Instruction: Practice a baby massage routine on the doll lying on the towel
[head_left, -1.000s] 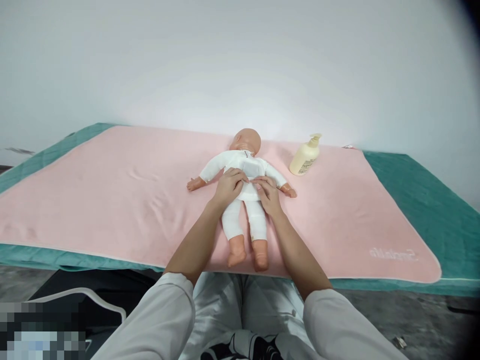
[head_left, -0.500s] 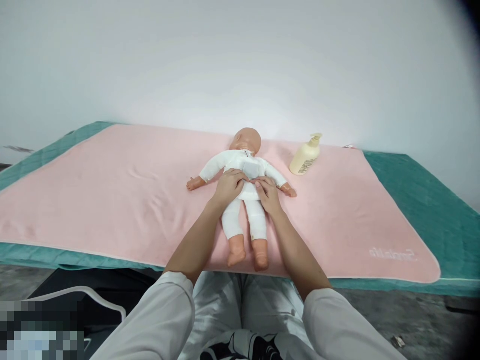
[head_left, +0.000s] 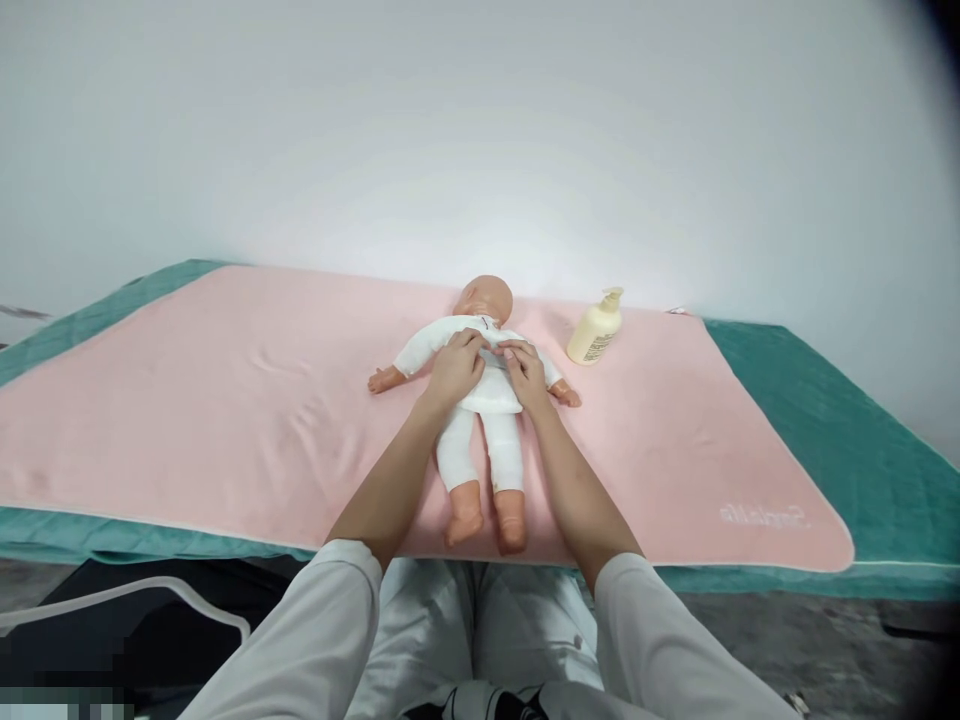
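A baby doll (head_left: 491, 390) in a white fabric body lies stretched out, its bald head pointing away from me and its feet towards me. My left hand (head_left: 459, 365) rests on the left side of the doll's upper torso, fingers extended and lying flat. On the right side, my right hand (head_left: 526, 368) lies over the torso with its fingers stretched inward. The fingertips of both hands come close together near the middle, below the doll's neck. Neither hand grasps anything. My hands cover part of the doll's trunk.
A cream pump bottle (head_left: 596, 328) stands to the right of the doll. Under both is a pink blanket (head_left: 247, 420) spread on a green padded surface (head_left: 840, 430). A white wall (head_left: 480, 130) rises behind. A pale curved tube (head_left: 150, 585) is at lower left.
Both hands have slid up the doll's torso, from around its belly towards the chest. The camera view has shifted slightly. The bottle remains in the same place on the blanket.
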